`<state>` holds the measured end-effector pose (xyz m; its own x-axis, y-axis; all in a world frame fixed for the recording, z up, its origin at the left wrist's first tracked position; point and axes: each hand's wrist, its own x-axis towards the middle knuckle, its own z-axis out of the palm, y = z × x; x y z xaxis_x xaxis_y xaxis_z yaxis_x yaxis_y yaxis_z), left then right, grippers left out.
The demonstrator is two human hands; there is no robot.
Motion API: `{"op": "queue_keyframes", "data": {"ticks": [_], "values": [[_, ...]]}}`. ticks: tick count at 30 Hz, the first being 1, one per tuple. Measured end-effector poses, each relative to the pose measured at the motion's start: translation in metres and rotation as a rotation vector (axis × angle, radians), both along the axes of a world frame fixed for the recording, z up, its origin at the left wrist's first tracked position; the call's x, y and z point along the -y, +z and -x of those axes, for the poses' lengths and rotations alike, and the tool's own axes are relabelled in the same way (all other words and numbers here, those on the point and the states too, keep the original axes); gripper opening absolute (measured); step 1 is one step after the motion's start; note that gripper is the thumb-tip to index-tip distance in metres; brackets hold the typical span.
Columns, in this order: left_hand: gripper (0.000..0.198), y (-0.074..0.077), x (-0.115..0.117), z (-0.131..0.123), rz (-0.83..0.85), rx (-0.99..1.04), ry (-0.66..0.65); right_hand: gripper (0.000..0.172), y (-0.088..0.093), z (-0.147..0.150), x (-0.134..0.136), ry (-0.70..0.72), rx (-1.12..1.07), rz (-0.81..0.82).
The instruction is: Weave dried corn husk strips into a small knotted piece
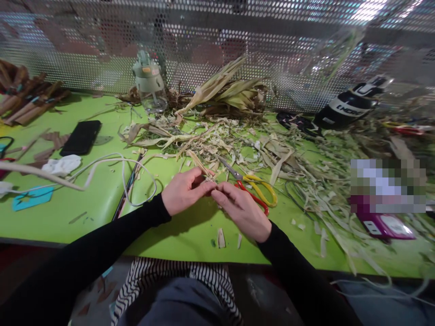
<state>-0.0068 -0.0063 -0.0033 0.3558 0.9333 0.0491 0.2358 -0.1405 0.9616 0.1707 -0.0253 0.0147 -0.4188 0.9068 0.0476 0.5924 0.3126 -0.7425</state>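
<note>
Over the green table [183, 242], left hand [185, 191] and right hand [243, 212] meet at a pale husk strip [198, 162]

The husk strip pokes up from the left hand, just short of the loose dry scraps [224, 138] that cover the middle of the table. The left thumb and forefinger are drawn together around its lower end. The right thumb and forefinger are bunched narrow, right beside the left fingertips; whether they grip the strip too, I cannot tell. Both arms wear black sleeves [115, 240].

Just beyond the right hand lie scissors [238, 175] with one red and one yellow handle, blades pointing away among the scraps. Farther back, a bundle of leafy husks [220, 88] leans near a bottle with a pale green lid [149, 81], in front of a metal screen with small holes [112, 50]. Toward the left lie a black phone [81, 137] and a white cable [50, 174]; a dark bottle [350, 108] tilts at the far right.
</note>
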Motion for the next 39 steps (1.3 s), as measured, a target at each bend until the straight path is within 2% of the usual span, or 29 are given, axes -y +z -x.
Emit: {"op": "queue_keyframes", "data": {"ticks": [6, 10, 12, 16, 19, 22, 24, 27, 29, 32, 35, 39], "values": [[0.031, 0.005, -0.001, -0.001, 0.133, 0.161, -0.053, 0.03, 0.002, -0.002, 0.0, 0.118, 0.014, -0.178], [0.026, 0.006, -0.007, 0.001, 0.253, 0.252, -0.089, 0.029, 0.001, -0.005, -0.003, 0.159, 0.013, -0.201], [0.021, 0.006, -0.011, 0.003, 0.331, 0.292, -0.1, 0.032, -0.001, -0.007, -0.006, 0.104, 0.005, -0.175], [0.018, 0.006, -0.013, 0.005, 0.461, 0.395, -0.077, 0.036, -0.004, -0.01, -0.015, -0.139, -0.019, -0.115], [0.018, 0.005, -0.01, 0.0, 0.454, 0.378, -0.147, 0.025, -0.006, -0.009, -0.019, -0.16, -0.114, -0.112], [0.02, 0.002, -0.005, -0.007, 0.312, 0.312, -0.197, 0.014, -0.009, -0.007, -0.018, -0.132, -0.256, -0.229], [0.026, -0.001, -0.002, -0.009, 0.12, 0.282, -0.144, 0.005, -0.011, -0.006, -0.015, -0.085, -0.293, -0.397], [0.03, -0.008, 0.003, -0.005, -0.194, 0.169, -0.022, 0.013, -0.014, -0.008, -0.011, 0.041, -0.277, -0.671], [0.028, -0.013, 0.005, 0.001, -0.35, 0.049, 0.056, 0.018, -0.015, -0.01, -0.009, 0.093, -0.281, -0.769], [0.025, -0.014, 0.006, 0.008, -0.479, -0.134, 0.084, 0.022, -0.017, -0.011, -0.007, 0.11, -0.297, -0.813], [0.02, -0.008, 0.006, 0.01, -0.569, -0.296, 0.046, 0.026, -0.017, -0.01, -0.007, 0.106, -0.291, -0.822], [0.023, -0.002, 0.005, 0.008, -0.743, -0.274, 0.074, 0.027, -0.014, -0.012, -0.007, 0.097, -0.269, -0.825]]}}
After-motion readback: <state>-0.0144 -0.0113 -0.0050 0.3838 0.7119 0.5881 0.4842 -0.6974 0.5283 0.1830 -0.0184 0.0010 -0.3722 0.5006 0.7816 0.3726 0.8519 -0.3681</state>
